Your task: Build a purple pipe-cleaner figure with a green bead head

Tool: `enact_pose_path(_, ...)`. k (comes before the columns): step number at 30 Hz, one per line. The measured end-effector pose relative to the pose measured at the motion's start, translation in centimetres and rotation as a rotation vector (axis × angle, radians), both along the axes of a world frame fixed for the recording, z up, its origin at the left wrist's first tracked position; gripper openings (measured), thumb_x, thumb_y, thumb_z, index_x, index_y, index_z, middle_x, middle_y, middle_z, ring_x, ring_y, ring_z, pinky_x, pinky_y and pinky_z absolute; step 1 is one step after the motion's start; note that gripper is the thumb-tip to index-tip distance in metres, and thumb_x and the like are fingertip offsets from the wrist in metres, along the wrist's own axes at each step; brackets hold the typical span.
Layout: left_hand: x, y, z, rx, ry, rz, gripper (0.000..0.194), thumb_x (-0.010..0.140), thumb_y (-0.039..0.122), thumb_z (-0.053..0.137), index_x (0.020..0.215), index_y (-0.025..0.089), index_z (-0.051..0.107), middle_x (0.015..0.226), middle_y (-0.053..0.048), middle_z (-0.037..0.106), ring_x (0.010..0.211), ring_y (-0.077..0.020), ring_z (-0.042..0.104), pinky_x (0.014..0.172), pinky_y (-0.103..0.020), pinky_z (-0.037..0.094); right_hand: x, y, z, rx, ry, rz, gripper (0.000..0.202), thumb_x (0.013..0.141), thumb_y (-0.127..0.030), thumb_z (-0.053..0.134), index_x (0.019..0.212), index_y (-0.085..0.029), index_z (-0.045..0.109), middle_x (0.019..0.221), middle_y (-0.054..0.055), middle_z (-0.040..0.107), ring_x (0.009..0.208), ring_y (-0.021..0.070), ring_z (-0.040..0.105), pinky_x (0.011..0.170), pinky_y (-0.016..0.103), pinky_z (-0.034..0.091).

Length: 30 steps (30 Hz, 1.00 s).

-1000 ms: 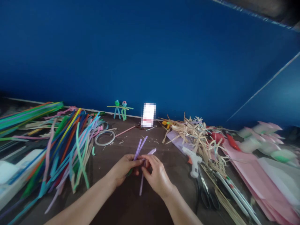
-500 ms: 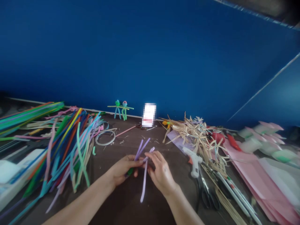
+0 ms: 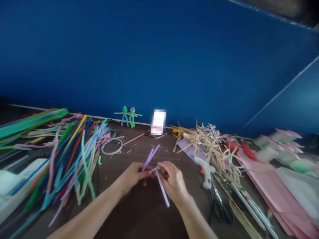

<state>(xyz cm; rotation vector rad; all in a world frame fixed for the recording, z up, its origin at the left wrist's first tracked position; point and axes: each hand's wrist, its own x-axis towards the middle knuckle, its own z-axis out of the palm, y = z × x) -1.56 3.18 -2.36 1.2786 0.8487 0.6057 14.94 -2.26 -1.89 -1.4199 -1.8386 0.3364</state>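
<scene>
Several purple pipe cleaners (image 3: pixel 163 190) meet between my two hands over the dark table, near the middle of the head view. My left hand (image 3: pixel 136 174) is closed on them, and two straight ends stick up past its thumb. Thumb and fingers of my right hand (image 3: pixel 171 177) pinch the pipe cleaners close beside the left fingertips. One long end hangs down toward me from the joint. Exactly how the pieces cross or twist there is hidden by my fingers.
Coloured pipe cleaners (image 3: pixel 72 156) lie heaped at left, beside a silver ring (image 3: pixel 112 146). Two small pipe-cleaner figures (image 3: pixel 128 117) stand by the wall near a blurred bright screen (image 3: pixel 159 121). At right are a glue gun (image 3: pixel 206 172), scissors (image 3: pixel 220 202), straw-coloured strips (image 3: pixel 206 139) and pink sheets (image 3: pixel 271 196).
The hanging purple end has swung to the right, toward my right hand. My right fingers have curled further in, and green that showed under my left hand is now hidden.
</scene>
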Motion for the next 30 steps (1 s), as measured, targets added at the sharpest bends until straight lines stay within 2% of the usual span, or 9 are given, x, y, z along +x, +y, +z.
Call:
enact_pose_path(7,0.2,0.0,-0.4,0.150,0.129,0.078,0.030,0.065,0.035,0.060,0.084,0.012,0.066,0.065,-0.002,0.064,0.044,-0.0082,0.047,0.048,-0.021,0.036,-0.1,0.0,0.1,0.023,-0.069,-0.065,0.015,0.077,-0.024,0.054,0.089,-0.021,0.063,0.076,0.003,0.054,0.065,0.0129,0.052,0.060,0.023,0.042)
enact_pose_path(13,0.1,0.2,-0.8,0.205,0.195,0.082,0.029,0.066,0.034,0.059,0.082,0.012,0.065,0.056,0.002,0.058,0.045,-0.0092,0.049,0.047,-0.020,0.036,0.0,0.1,0.3,0.012,-0.016,-0.078,0.011,0.077,-0.024,0.054,0.077,-0.020,0.063,0.080,0.004,0.054,0.079,0.0158,0.051,0.071,0.025,0.041)
enact_pose_path(17,0.1,-0.1,-0.3,0.232,0.224,0.030,0.022,0.066,0.031,0.060,0.078,0.013,0.066,0.055,0.002,0.059,0.047,-0.0098,0.051,0.049,-0.019,0.038,0.4,0.6,-0.2,-0.107,0.157,-0.039,0.020,0.078,-0.023,0.051,0.060,-0.016,0.057,0.067,0.001,0.054,0.067,0.0129,0.050,0.061,0.022,0.039)
enact_pose_path(20,0.2,-0.4,0.3,0.255,0.219,-0.016,0.021,0.067,0.030,0.059,0.079,0.014,0.066,0.052,0.002,0.058,0.048,-0.0108,0.053,0.050,-0.019,0.038,0.4,1.0,-0.6,-0.293,0.359,-0.027,0.023,0.075,-0.023,0.051,0.053,-0.015,0.052,0.051,-0.004,0.046,0.051,0.0091,0.045,0.048,0.019,0.033)
enact_pose_path(22,0.2,-0.5,0.5,0.261,0.197,-0.033,0.021,0.066,0.030,0.060,0.078,0.014,0.067,0.051,0.002,0.058,0.048,-0.0109,0.053,0.050,-0.020,0.039,0.3,1.1,-0.8,-0.436,0.559,-0.018,0.016,0.072,-0.023,0.052,0.057,-0.015,0.052,0.046,-0.006,0.044,0.043,0.0071,0.041,0.043,0.018,0.030)
enact_pose_path(24,0.3,-0.6,0.6,0.256,0.163,-0.053,0.020,0.066,0.030,0.061,0.076,0.013,0.067,0.051,0.001,0.059,0.048,-0.0109,0.052,0.050,-0.020,0.039,0.2,1.1,-0.8,-0.539,0.765,0.004,0.007,0.068,-0.022,0.055,0.071,-0.015,0.053,0.045,-0.007,0.046,0.039,0.0063,0.041,0.040,0.017,0.030)
enact_pose_path(27,0.2,-0.6,0.4,0.261,0.108,-0.098,0.019,0.066,0.029,0.062,0.075,0.013,0.068,0.052,-0.001,0.060,0.049,-0.0113,0.053,0.050,-0.020,0.040,0.2,0.9,-0.6,-0.607,0.951,0.065,0.026,0.062,-0.019,0.059,0.087,-0.015,0.051,0.043,-0.009,0.049,0.036,0.0062,0.042,0.038,0.016,0.033)
enact_pose_path(30,0.1,-0.6,0.4,0.258,0.063,-0.133,0.018,0.067,0.028,0.063,0.075,0.013,0.068,0.055,-0.002,0.061,0.050,-0.0116,0.053,0.051,-0.021,0.041,0.3,0.7,-0.4,-0.626,1.026,0.117,0.040,0.060,-0.018,0.061,0.098,-0.014,0.049,0.042,-0.008,0.051,0.034,0.0066,0.045,0.037,0.017,0.036)
